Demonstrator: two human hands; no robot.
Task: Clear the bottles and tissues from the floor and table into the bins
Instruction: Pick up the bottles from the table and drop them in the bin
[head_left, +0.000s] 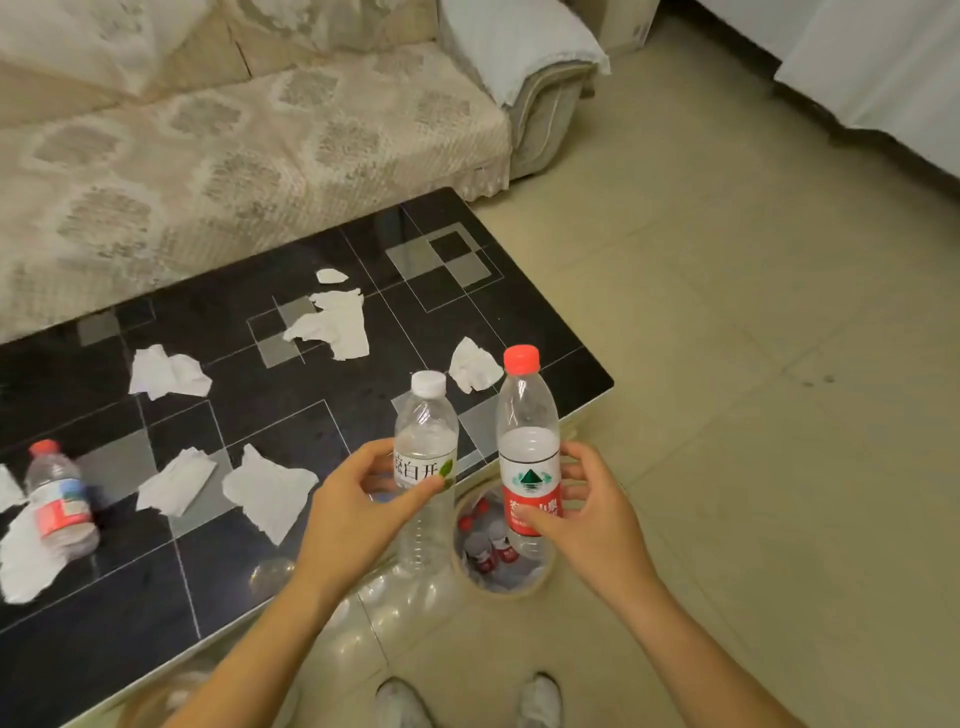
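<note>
Holding two plastic bottles upright, one in each hand, I stand at the corner of a black patterned tabletop (291, 597) and look down at them. My left hand (358, 512) grasps the white-capped bottle (426, 441) around its white label, fingers and thumb curled on it. My right hand (587, 506) grasps the red-capped bottle (527, 415) around its red label in the same way. Both bottles hang just over a round bin (519, 590) on the floor, right beside the tabletop's corner; the bin already has several small red-capped bottles inside. I judge this to be the drop-off step for these two. The next move calls for lowering or tipping them over the opening and letting go, keeping clear of the tabletop's edge so they fall inside and not onto the tiles. More remains: a third bottle (60, 501) with a red cap lies on its side at the left of the tabletop, and crumpled tissues (332, 325) are scattered across the surface, some near the far edge by a sofa (234, 130). Part of a second, pale container shows at the bottom left, too cut off to identify. My shoes are visible below.
</note>
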